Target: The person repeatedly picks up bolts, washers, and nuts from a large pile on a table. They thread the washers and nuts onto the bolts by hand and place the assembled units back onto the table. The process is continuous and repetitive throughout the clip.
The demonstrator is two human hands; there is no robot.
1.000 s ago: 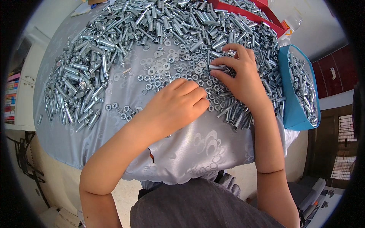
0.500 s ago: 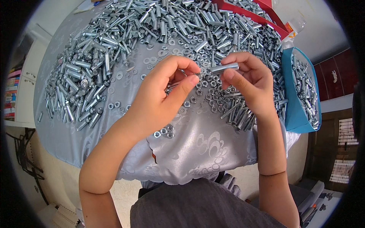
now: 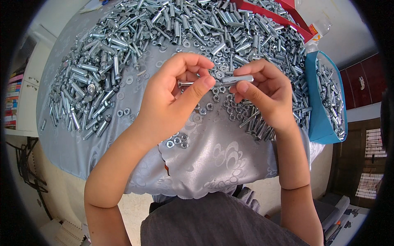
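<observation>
left hand (image 3: 172, 98): is pinching the thin, headed end of a bolt (image 3: 186, 83) between thumb and forefinger — grip closed on it, held above the surface.
right hand (image 3: 264, 96): is gripping a metal sleeve (image 3: 238, 78) between thumb and fingertips, closed around its right part; the sleeve is lying level, in line with the bolt, and appears to be sitting over its shank.
bolt and sleeve: are being held between the two hands in mid-air, above the loose nuts and washers (image 3: 213, 106).
handling: both parts are looking like plated steel — stiff, small, light singly, smooth and likely slippery; best taken by the bolt head on one side and around the sleeve's barrel on the other.
surface (image 3: 230, 164): is being covered by a pale grey patterned cloth, its scalloped edge hanging toward the person.
heap of sleeves (image 3: 123, 49): is spreading in an arc across the far side.
small cluster of nuts (image 3: 176, 141): is lying near the left wrist.
blue bin (image 3: 324, 123): is standing at the right edge, holding more metal parts.
</observation>
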